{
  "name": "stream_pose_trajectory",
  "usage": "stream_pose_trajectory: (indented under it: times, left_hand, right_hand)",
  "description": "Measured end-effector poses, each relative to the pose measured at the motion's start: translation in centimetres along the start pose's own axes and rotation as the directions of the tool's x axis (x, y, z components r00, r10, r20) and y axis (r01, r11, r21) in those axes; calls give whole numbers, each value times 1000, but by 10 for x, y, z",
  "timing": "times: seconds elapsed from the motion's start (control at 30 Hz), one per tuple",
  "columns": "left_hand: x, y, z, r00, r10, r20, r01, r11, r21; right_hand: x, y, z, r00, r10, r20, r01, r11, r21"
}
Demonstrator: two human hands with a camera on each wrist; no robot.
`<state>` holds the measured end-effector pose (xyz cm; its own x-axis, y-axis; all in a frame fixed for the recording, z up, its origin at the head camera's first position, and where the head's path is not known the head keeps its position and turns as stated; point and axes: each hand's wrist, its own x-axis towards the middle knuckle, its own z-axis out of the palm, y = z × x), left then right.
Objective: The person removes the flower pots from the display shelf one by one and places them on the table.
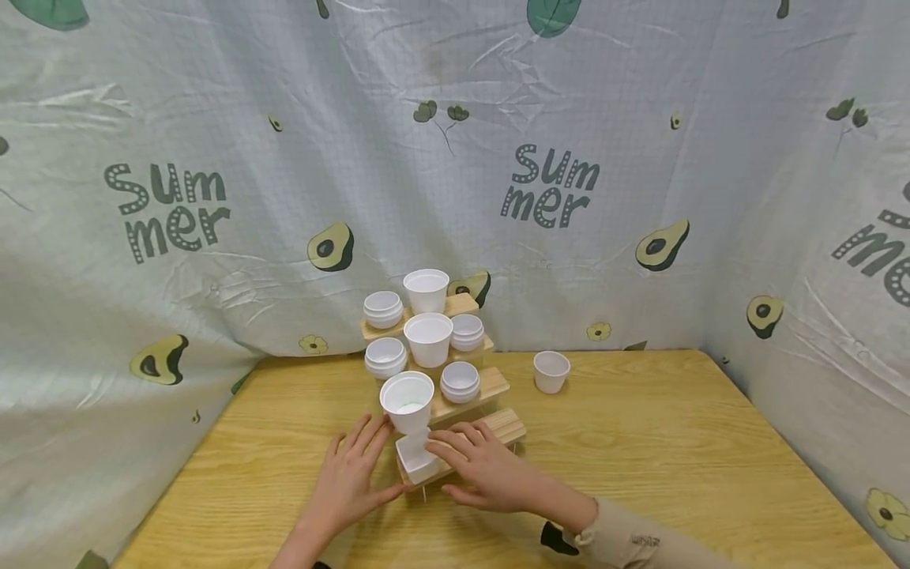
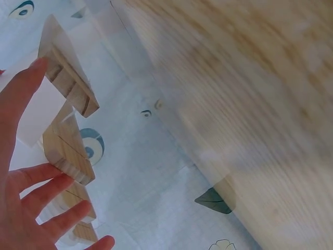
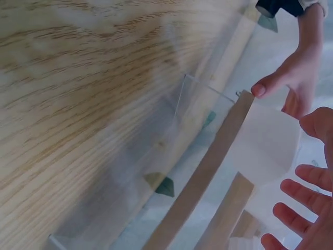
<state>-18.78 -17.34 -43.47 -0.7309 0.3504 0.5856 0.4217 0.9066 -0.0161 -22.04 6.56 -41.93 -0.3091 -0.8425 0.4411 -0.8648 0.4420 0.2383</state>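
Observation:
A stepped stand with wooden shelves (image 1: 506, 427) on clear supports holds white cups and round jars. On its lowest shelf sits a small white square container (image 1: 415, 461), at the left end. My left hand (image 1: 348, 479) is at the stand's left side, fingers spread, its thumb against the end of the lowest shelf. In the left wrist view, fingers of that hand reach along the ends of higher shelves. My right hand (image 1: 492, 469) is close to the square container's right side with fingers extended; whether the fingertips touch it is hard to tell.
Cups stand up the stand's middle: a front one (image 1: 407, 401), a middle one (image 1: 429, 340) and a back one (image 1: 426, 291). Round jars (image 1: 460, 382) flank them. A single white cup (image 1: 550, 372) stands on the wooden table (image 1: 640, 442) at right. A patterned cloth (image 1: 398, 182) hangs behind.

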Motion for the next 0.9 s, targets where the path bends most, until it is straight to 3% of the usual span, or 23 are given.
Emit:
stream_pose_trajectory:
  times: [0.53,0.9]
  left_hand:
    - [-1,-1,0,1000,-9,19,9,1000,1]
    - [0,0,2,1000,-5,3,6,1000,-7]
  right_hand:
    - [13,-7,8,998,17,53,-17,1000,9]
    - [17,-12,13,999,-11,45,13,1000,-25]
